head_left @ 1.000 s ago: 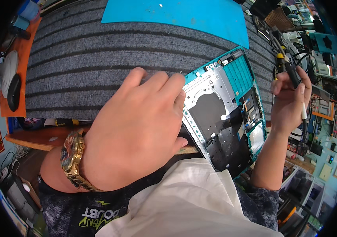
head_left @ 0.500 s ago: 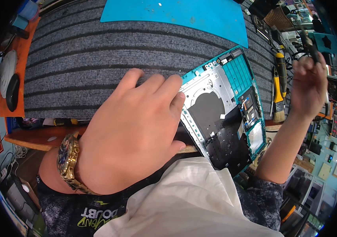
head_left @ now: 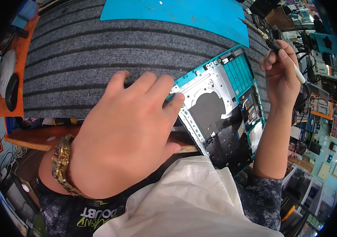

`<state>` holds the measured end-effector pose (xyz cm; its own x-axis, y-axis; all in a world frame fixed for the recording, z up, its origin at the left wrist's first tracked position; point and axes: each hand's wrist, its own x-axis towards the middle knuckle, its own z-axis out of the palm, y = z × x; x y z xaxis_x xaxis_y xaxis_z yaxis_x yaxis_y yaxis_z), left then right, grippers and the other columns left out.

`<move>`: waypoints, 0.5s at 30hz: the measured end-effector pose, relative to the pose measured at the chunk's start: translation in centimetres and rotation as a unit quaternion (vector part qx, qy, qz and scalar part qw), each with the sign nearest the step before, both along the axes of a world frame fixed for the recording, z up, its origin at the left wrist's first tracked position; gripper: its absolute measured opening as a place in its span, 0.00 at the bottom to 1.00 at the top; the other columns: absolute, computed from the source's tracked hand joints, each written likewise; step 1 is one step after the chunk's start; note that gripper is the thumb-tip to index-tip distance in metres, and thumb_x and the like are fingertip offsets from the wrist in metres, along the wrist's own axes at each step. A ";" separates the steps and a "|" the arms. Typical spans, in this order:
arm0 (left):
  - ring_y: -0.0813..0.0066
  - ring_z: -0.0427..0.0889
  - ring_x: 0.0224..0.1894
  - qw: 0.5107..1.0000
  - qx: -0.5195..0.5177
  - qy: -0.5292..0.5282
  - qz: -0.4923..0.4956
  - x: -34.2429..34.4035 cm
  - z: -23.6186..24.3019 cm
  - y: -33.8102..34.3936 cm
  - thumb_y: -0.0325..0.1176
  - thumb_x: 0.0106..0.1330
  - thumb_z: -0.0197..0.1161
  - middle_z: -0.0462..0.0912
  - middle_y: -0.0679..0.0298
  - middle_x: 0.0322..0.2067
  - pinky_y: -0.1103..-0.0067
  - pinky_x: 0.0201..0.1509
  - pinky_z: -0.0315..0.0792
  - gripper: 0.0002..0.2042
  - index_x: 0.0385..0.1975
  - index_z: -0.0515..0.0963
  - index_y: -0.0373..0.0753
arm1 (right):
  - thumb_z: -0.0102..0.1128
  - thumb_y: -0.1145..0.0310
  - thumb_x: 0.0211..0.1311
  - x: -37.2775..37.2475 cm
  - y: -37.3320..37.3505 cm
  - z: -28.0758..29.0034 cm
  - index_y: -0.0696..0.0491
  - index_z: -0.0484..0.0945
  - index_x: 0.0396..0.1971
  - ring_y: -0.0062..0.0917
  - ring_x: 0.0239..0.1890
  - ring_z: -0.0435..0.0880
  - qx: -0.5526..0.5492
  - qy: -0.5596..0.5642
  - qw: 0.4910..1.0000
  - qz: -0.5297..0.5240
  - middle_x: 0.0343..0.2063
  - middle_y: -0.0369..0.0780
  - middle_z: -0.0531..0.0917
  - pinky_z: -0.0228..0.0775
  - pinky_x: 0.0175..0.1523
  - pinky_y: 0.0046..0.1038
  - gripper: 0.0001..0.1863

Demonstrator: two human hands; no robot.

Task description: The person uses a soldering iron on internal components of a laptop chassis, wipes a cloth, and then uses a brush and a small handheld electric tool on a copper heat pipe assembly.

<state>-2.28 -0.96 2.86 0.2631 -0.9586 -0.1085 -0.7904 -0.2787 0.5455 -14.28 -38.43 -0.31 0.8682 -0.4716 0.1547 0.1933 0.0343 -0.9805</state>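
**Two hands on an opened laptop shell**

Two hands work over a grey striped mat [head_left: 97, 59]. The left hand [head_left: 129, 134] lies palm down with fingers spread and loose, its fingertips [head_left: 176, 98] touching the nine o'clock edge of the opened laptop shell [head_left: 219, 106]; it grips nothing. A gold watch [head_left: 61, 164] sits on that wrist. The shell, teal-rimmed with a silver plate and dark patches inside, lies tilted at the mat's four o'clock corner, partly over the table edge. The right hand [head_left: 281, 75] is raised at the shell's three o'clock, fingers curled tight around a slim white-handled tool [head_left: 293, 69]. A blue mat [head_left: 176, 14] lies at twelve o'clock. A white cloth [head_left: 184, 197] covers the lap at six o'clock.
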 end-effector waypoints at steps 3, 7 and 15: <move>0.47 0.79 0.65 1.000 -0.012 0.004 -0.005 0.3 0.0 0.3 0.45 0.60 0.83 0.80 0.48 0.64 0.54 0.72 0.69 0.35 0.65 0.84 0.33 | 0.61 0.70 0.83 -0.1 0.1 -0.2 0.62 0.80 0.64 0.27 0.35 0.81 -0.001 -0.002 1.000 -0.001 0.34 0.42 0.85 0.75 0.46 0.34 0.17; 0.47 0.80 0.64 1.000 -0.012 0.016 -0.004 0.3 0.1 0.1 0.45 0.60 0.84 0.80 0.47 0.64 0.54 0.72 0.70 0.35 0.65 0.84 0.33 | 0.61 0.70 0.83 -0.3 0.2 -0.3 0.61 0.80 0.64 0.27 0.35 0.81 0.003 -0.005 1.000 -0.003 0.34 0.42 0.86 0.75 0.46 0.35 0.17; 0.51 0.80 0.62 1.000 -0.017 -0.023 0.006 -0.5 -0.6 -0.2 0.45 0.57 0.85 0.80 0.51 0.62 0.55 0.69 0.70 0.36 0.64 0.84 0.33 | 0.61 0.71 0.82 -0.6 -0.1 -0.3 0.61 0.80 0.64 0.28 0.35 0.83 0.004 -0.002 1.000 -0.010 0.35 0.42 0.86 0.77 0.47 0.36 0.17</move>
<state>-2.81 -1.17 2.22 0.2789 -0.9583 -0.0625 -0.8116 -0.2700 0.5180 -14.88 -38.51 -0.61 0.8578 -0.4901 0.1548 0.1982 0.0374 -0.9795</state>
